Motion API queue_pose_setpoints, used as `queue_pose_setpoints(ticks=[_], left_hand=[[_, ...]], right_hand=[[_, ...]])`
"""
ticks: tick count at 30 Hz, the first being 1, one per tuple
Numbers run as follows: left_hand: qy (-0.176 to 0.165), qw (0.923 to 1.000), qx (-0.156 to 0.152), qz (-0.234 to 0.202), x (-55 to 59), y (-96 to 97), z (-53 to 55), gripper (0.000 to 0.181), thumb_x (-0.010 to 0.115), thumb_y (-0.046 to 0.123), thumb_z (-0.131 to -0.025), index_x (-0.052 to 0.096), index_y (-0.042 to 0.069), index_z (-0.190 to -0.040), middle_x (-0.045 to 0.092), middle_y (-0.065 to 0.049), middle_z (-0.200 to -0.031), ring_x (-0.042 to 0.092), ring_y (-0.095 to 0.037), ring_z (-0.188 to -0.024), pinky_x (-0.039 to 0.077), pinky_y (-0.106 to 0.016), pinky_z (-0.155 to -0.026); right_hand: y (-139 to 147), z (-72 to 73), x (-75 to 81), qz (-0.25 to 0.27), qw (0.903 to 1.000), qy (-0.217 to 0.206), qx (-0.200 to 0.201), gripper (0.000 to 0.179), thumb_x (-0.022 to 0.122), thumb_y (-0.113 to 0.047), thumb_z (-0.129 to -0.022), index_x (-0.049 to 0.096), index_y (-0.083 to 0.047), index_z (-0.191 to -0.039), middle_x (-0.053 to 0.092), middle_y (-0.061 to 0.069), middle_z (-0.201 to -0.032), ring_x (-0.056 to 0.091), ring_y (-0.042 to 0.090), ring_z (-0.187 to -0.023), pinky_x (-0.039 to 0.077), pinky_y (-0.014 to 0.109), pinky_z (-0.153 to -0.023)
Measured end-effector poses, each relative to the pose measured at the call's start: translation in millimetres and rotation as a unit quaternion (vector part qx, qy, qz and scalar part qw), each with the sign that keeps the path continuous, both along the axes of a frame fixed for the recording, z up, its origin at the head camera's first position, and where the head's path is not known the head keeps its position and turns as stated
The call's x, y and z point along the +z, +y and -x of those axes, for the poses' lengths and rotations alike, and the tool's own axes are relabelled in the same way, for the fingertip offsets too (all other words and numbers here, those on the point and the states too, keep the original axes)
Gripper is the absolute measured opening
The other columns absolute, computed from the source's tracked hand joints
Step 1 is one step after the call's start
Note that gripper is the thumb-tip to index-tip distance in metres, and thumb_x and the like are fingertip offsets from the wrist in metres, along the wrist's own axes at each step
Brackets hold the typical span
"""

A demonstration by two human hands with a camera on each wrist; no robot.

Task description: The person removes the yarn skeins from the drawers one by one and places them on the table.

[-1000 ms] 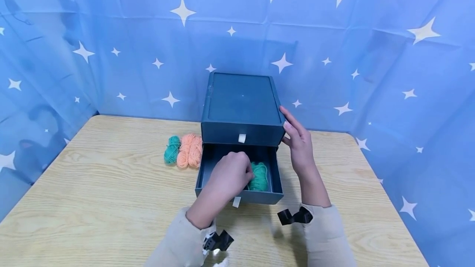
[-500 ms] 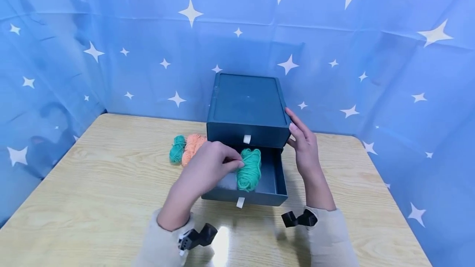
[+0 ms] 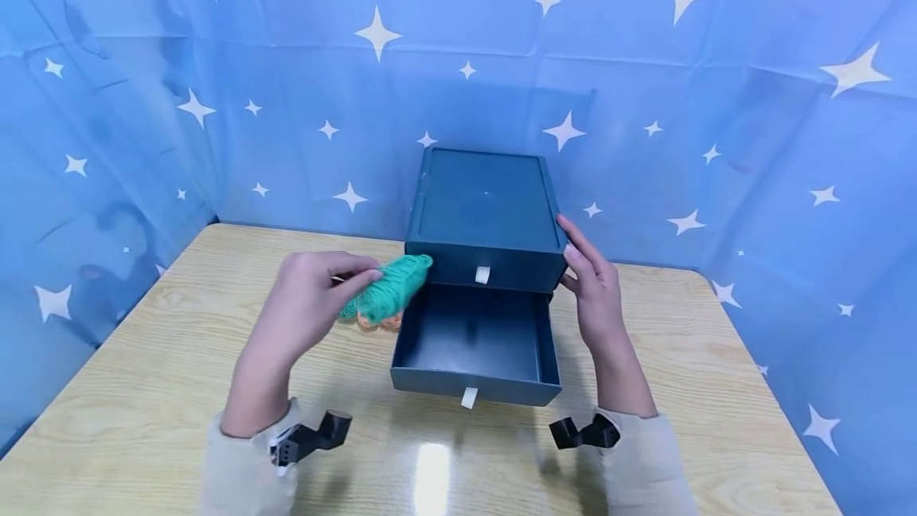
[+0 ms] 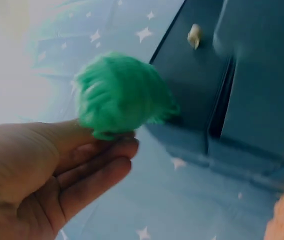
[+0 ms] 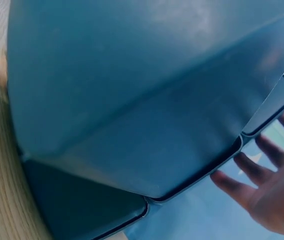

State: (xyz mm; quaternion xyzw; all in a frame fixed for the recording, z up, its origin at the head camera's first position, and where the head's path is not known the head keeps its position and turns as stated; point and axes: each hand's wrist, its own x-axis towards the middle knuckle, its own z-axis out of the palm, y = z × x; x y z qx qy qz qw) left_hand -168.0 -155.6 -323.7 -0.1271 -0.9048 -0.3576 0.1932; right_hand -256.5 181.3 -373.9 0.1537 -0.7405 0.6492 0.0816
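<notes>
A skein of green yarn (image 3: pixel 394 287) is pinched between the thumb and fingers of my left hand (image 3: pixel 304 297), to the left of the drawer box. The left wrist view shows the same green yarn (image 4: pixel 119 95) at the fingertips of that hand (image 4: pixel 37 175). My right hand (image 3: pixel 598 297) rests against the right side of the dark blue drawer box (image 3: pixel 487 201), its fingers (image 5: pixel 232 187) extended along the edge. Below the shut upper drawer, the lower drawer (image 3: pixel 473 333) is pulled out, with nothing inside.
Peach yarn (image 3: pixel 391 322) and a teal skein (image 3: pixel 348 310) lie on the wooden table (image 3: pixel 179 357) left of the box, largely covered by the held yarn. White pull tabs mark both drawers. Behind the table hangs a blue star-patterned curtain (image 3: pixel 322 62).
My left hand has lifted the green yarn out of the lower drawer and carried it left, over the other yarn. The right hand stays at the side of the box.
</notes>
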Motion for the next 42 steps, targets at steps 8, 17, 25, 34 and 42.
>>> queue_pose_setpoints(ticks=[8, 17, 25, 34, 42], left_hand=[[0.094, 0.9938, 0.055, 0.023, -9.6, -35.4, 1.5, 0.011, 0.074, 0.008, -0.091, 0.081, 0.006, -0.099, 0.08, -0.009, -0.092, 0.074, -0.021, -0.077, 0.049, -0.013, -0.068], [0.087, 0.9911, 0.091, 0.044, -36.6, -60.0, 31.7, 0.015, 0.07, 0.007, -0.094, 0.078, -0.002, -0.103, 0.077, -0.021, -0.097, 0.075, -0.036, -0.085, 0.059, -0.05, -0.074], [0.048, 0.9915, 0.106, 0.059, -76.3, -85.4, 51.3, 0.017, 0.067, 0.007, -0.097, 0.076, -0.003, -0.107, 0.076, -0.024, -0.098, 0.073, -0.037, -0.085, 0.059, -0.051, -0.075], [-0.019, 0.9904, 0.126, 0.054, -116.7, -103.7, 63.4, 0.023, 0.064, 0.009, -0.099, 0.073, -0.006, -0.114, 0.074, -0.027, -0.108, 0.072, -0.042, -0.096, 0.059, -0.053, -0.082], [-0.087, 0.9868, 0.124, 0.059, -137.6, -107.9, 69.0, 0.026, 0.062, 0.012, -0.101, 0.071, -0.003, -0.119, 0.072, -0.026, -0.116, 0.068, -0.044, -0.11, 0.055, -0.056, -0.093]], right_hand=[[-0.8, -0.5, 0.3, -0.008, 1.0, 0.0, -0.002, 0.045, 0.042, -0.034, -0.109, 0.045, -0.027, -0.153, 0.036, -0.001, -0.164, 0.039, 0.032, -0.148, 0.034, 0.068, -0.114], [2.7, -2.1, -0.7, -0.002, 1.0, 0.002, -0.004, 0.045, 0.041, -0.033, -0.109, 0.044, -0.028, -0.154, 0.036, -0.002, -0.165, 0.036, 0.029, -0.151, 0.033, 0.067, -0.115], [0.8, -1.7, 0.4, -0.001, 1.0, 0.004, 0.001, 0.045, 0.042, -0.033, -0.108, 0.044, -0.028, -0.154, 0.036, -0.003, -0.165, 0.035, 0.028, -0.151, 0.032, 0.068, -0.116], [0.6, -2.2, 0.6, -0.002, 1.0, 0.001, 0.001, 0.046, 0.041, -0.033, -0.109, 0.044, -0.028, -0.154, 0.036, -0.003, -0.165, 0.036, 0.028, -0.151, 0.033, 0.067, -0.115], [0.9, -1.4, 1.4, -0.004, 1.0, 0.003, -0.003, 0.045, 0.04, -0.033, -0.109, 0.045, -0.028, -0.153, 0.038, -0.003, -0.163, 0.042, 0.028, -0.147, 0.037, 0.064, -0.114]])
